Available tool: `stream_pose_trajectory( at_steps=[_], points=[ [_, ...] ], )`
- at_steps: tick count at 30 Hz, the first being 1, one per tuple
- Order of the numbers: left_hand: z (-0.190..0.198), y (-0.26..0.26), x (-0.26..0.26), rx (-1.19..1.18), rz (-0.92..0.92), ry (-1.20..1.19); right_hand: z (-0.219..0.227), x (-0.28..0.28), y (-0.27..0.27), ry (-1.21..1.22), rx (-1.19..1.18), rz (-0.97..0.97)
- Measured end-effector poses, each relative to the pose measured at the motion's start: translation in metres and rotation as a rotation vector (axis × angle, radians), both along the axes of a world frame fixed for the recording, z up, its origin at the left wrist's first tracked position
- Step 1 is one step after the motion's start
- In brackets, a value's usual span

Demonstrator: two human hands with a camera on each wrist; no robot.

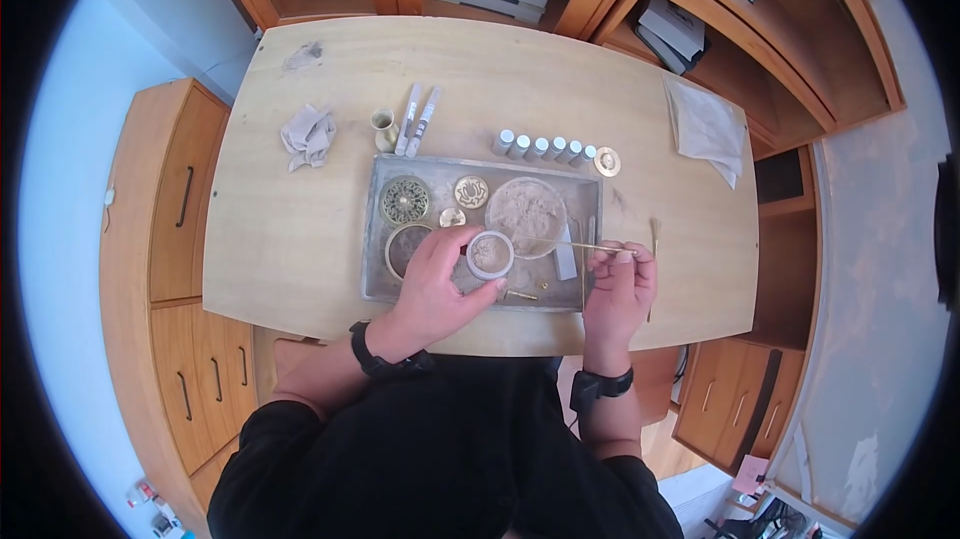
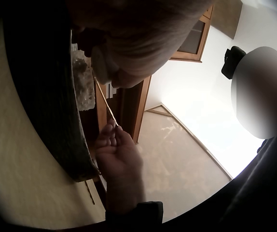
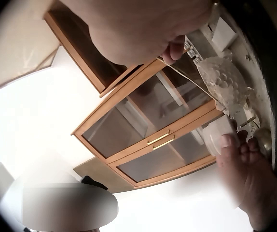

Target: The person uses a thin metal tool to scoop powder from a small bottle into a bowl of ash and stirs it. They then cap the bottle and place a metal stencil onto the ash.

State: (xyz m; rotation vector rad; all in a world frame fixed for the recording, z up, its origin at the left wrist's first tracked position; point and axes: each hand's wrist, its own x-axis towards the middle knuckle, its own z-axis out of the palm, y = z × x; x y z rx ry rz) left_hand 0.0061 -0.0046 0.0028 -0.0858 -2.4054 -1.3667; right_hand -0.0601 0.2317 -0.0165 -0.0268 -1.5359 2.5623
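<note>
Over the front of a grey tray (image 1: 372,229), my left hand (image 1: 440,284) grips a small round white jar (image 1: 490,256) between thumb and fingers. Tan powder shows inside the jar. My right hand (image 1: 622,299) pinches a thin brass-coloured stick-like tool (image 1: 580,246) near one end. The tool slants left, its far tip close to the jar and overlapping a clear textured glass bowl (image 3: 218,79) in the head view. That bowl, filled with tan powder, stands in the tray. In the right wrist view the white jar (image 3: 219,135) is tilted beside the bowl.
In the tray lie a pierced brass lid (image 1: 405,200), a lotus-patterned disc (image 1: 471,192), a round brass container (image 1: 405,247) and a white block (image 1: 566,257). Several small vials (image 1: 540,148) stand behind it. A brass vase (image 1: 384,129), crumpled tissue (image 1: 309,137) and small brush (image 1: 655,231) surround the tray.
</note>
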Motion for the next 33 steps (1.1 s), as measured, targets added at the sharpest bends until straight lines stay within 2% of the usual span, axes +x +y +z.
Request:
stream_pose_trajectory(
  at_steps=[11,20,26,29,33],
  points=[
    [0.000,0.001,-0.001,0.005,-0.002,-0.011,0.027,0.007,0.001,0.104,-0.115,0.032],
    [0.002,0.001,0.000,0.000,-0.003,-0.012,0.031,0.018,-0.008,0.204,-0.030,0.091],
    [0.001,0.000,0.000,-0.004,0.002,-0.017,0.031,0.025,-0.008,0.288,0.159,0.129],
    [0.001,0.000,0.000,-0.004,-0.001,-0.016,0.032,0.025,-0.007,0.313,0.173,0.105],
    [0.002,0.000,0.000,0.013,0.000,-0.026,0.029,0.018,-0.002,0.297,0.073,0.024]
  ],
)
